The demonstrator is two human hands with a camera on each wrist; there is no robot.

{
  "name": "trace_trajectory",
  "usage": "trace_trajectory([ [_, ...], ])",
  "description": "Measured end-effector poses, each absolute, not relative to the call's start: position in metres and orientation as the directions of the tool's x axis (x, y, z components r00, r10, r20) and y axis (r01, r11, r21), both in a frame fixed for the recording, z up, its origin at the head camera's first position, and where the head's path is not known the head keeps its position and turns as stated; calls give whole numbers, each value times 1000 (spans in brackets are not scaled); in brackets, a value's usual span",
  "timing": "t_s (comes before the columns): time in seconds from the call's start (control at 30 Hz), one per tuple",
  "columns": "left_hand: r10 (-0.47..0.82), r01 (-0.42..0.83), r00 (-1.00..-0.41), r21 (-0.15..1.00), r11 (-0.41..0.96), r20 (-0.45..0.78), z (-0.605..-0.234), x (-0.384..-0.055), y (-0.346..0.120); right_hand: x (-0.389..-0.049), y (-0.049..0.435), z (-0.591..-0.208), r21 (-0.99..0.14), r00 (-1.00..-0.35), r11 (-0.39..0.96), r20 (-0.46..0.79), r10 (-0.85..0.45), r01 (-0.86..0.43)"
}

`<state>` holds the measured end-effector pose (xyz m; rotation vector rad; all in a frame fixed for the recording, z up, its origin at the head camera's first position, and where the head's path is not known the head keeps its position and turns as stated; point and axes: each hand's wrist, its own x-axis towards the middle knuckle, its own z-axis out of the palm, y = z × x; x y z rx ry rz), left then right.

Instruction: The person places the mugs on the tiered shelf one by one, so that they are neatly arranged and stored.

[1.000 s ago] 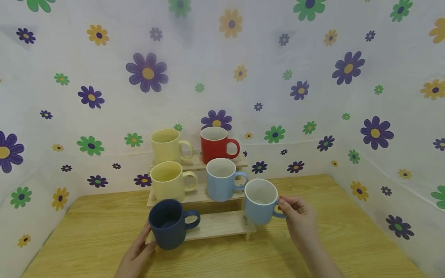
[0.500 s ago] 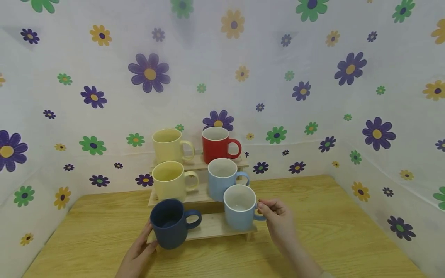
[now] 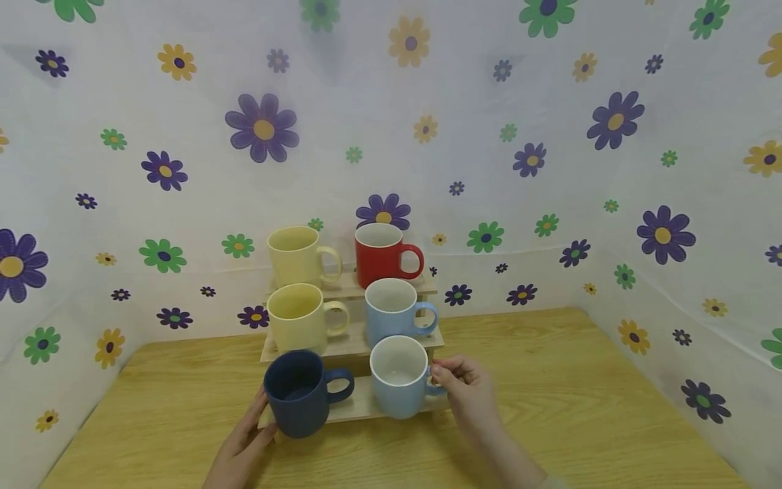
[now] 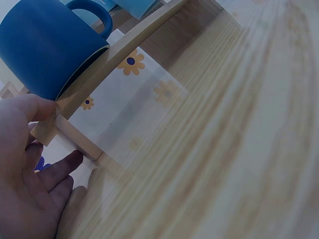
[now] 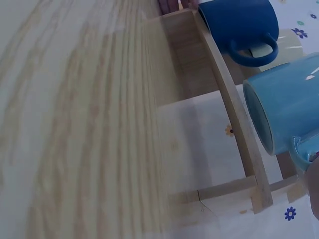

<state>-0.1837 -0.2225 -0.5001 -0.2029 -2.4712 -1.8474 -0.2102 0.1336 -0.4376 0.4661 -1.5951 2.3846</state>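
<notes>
A three-tier wooden rack (image 3: pixel 356 405) stands on the table with mugs on it. My right hand (image 3: pixel 470 394) pinches the handle of a light blue mug (image 3: pixel 398 380) over the right part of the lowest tier. In the right wrist view that light blue mug (image 5: pixel 289 104) shows its underside, tilted close above the board. My left hand (image 3: pixel 241 441) grips the left end of the lowest tier, beside a dark blue mug (image 3: pixel 299 401). In the left wrist view, the left hand's thumb and fingers (image 4: pixel 66 172) are at the board end and leg.
On the middle tier stand a yellow mug (image 3: pixel 296 326) and another light blue mug (image 3: pixel 387 319). The top tier bears a second yellow mug (image 3: pixel 294 258) and a red mug (image 3: pixel 375 258). A flowered white cloth (image 3: pixel 330 183) hangs behind the wooden table (image 3: pixel 586 407).
My right hand has carried the light blue mug leftward and down, from beyond the rack's right end to over the lowest tier. The left hand has stayed at the rack's left end.
</notes>
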Motion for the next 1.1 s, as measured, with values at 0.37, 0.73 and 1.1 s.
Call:
trace_trajectory([
  [0.37, 49, 74, -997, 945, 318, 62, -496, -183, -220, -211, 124, -449, -816, -904, -428, 428, 4, -388],
  [0.73, 61, 115, -993, 947, 299, 102, -500, -183, -221, -214, 128, -454, -836, -917, -419, 398, -17, -355],
  [1.1, 69, 141, -990, 945, 296, 126, -500, -183, -221, -212, 136, -446, -952, -959, -154, 276, -57, -265],
])
